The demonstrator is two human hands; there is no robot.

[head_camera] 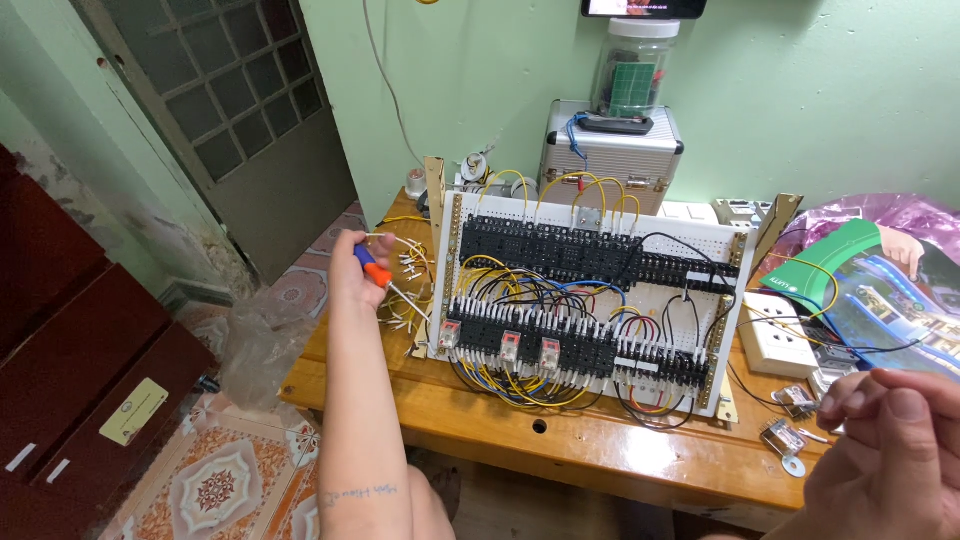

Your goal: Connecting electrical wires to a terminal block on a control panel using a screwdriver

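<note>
My left hand (357, 268) is raised at the left side of a white wiring panel (590, 300) and grips a screwdriver (383, 277) with an orange and blue handle. Its thin shaft points down toward the panel's left edge, among yellow wires with white ends (408, 262). The panel stands tilted on a wooden table (560, 440) and carries rows of black relay sockets, three clear relays (509, 346) and yellow, black and blue wires. My right hand (890, 440) is close to the camera at the lower right, fingers pinched together; I cannot tell if something small is between them.
A silver metal case (612, 150) with a clear jar (636, 68) on top stands behind the panel. A white socket block (778, 335), loose clear relays (785, 440) and a colourful printed sheet (880, 290) lie at the right. A dark cabinet (70, 380) and a door (230, 110) are at the left.
</note>
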